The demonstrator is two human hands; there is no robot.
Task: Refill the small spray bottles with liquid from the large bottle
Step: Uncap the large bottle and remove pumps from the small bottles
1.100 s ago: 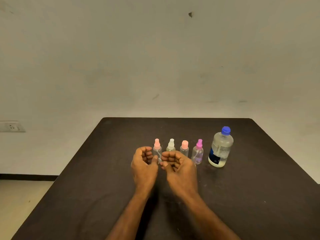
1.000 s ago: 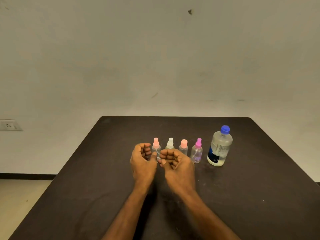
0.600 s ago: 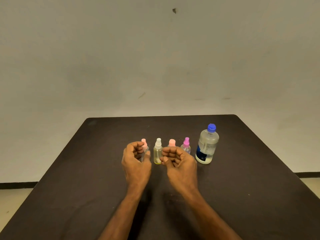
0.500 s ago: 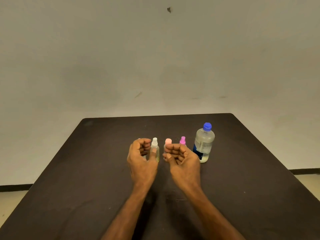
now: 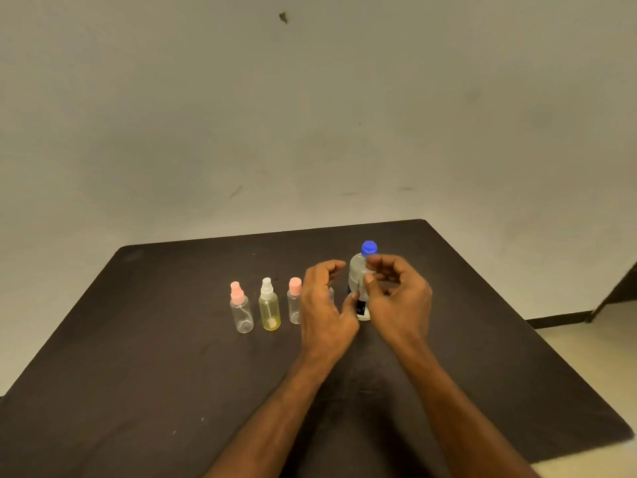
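Beside the large bottle, your left hand and right hand have shifted over from the small spray bottles, loosely curled, grasping nothing yet.

One head-worn view looks forward and down over the desk, near, toward the wall beyond.

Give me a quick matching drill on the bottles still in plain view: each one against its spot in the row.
Things:
1. yellow-tinted spray bottle
2. large bottle
3. clear spray bottle with the tall pink nozzle
4. spray bottle with the broad pink cap

Places:
A. far left end
B. between the two hands
C. second from left
D. just left of the left hand

Pairs: 1-C, 2-B, 3-A, 4-D
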